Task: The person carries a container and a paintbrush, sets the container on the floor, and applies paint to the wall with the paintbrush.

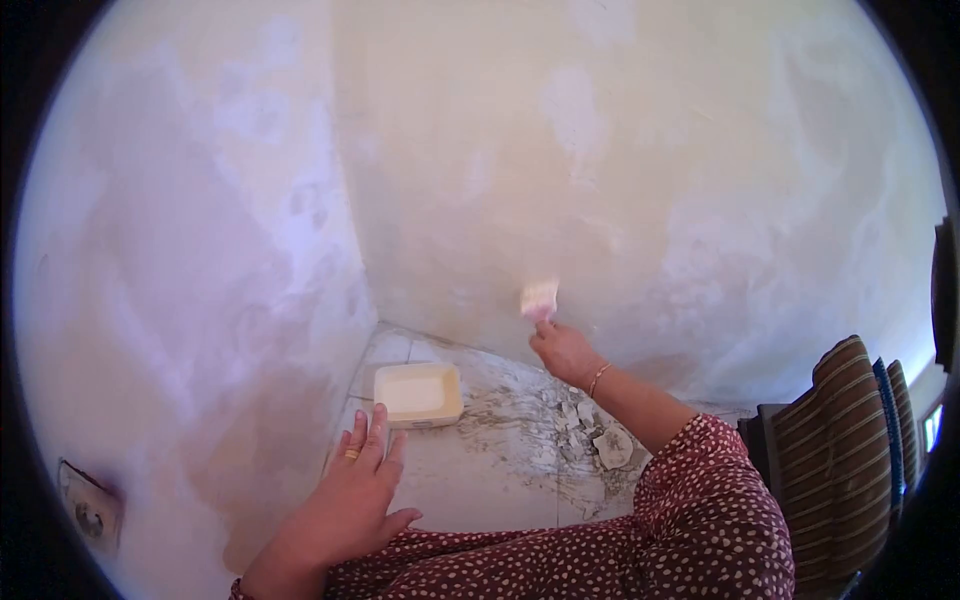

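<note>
My right hand (568,352) is closed round the handle of a paintbrush (540,298). The brush has a pinkish ferrule and pale bristles that point up, at the lower part of the patchy wall (460,180); whether they touch it I cannot tell. My left hand (362,478) is empty, fingers spread, with a ring on one finger. Just beyond its fingertips, a cream rectangular tub (455,392) with whitish liquid inside stands on the floor near the corner.
Broken plaster flakes (612,447) and dark smears lie on the tiled floor (480,490). Striped brown cushions (840,440) are stacked at the right. A socket box (90,515) sits low on the left wall (190,260).
</note>
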`<action>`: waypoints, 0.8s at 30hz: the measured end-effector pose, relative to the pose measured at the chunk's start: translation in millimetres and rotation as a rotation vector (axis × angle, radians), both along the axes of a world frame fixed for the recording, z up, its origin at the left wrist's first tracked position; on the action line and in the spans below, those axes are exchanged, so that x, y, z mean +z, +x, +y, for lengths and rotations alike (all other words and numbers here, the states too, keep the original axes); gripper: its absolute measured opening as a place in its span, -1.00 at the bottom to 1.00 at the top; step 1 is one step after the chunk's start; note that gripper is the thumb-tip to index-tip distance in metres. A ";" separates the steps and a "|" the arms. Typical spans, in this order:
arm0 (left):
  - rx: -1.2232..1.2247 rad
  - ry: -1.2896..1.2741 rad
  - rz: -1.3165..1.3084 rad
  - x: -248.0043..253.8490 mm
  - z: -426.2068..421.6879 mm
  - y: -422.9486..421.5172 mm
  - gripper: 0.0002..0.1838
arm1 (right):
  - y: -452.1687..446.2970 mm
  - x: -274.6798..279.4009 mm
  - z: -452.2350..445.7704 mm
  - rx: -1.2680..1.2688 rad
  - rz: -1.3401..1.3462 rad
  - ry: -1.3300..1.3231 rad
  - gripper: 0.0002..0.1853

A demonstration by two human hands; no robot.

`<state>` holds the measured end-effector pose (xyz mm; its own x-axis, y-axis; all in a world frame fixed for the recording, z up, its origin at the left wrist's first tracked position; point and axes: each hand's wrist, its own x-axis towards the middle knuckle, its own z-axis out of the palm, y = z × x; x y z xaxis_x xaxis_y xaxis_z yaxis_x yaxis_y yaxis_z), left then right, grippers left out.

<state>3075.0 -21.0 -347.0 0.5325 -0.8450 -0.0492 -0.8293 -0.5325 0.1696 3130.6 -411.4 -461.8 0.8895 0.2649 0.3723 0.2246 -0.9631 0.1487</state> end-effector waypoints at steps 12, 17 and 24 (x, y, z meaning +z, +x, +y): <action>-0.141 -0.110 0.034 -43.2 20.4 35.4 -0.09 | 16.2 269.2 53.7 0.000 -0.684 -0.112 -0.81; -0.138 -0.077 0.047 -44.5 15.8 38.1 -0.08 | 24.1 304.1 41.6 -0.026 -1.080 -0.392 -0.86; -0.160 -0.053 0.046 -37.4 17.9 37.7 -0.07 | 38.6 64.7 21.4 0.042 -0.211 -0.288 -0.89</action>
<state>3112.7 -3.1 -384.4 0.3893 -0.9208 -0.0235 -0.8935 -0.3836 0.2334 3169.2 -390.0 -397.1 0.7871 0.4206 0.4512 0.1988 -0.8654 0.4599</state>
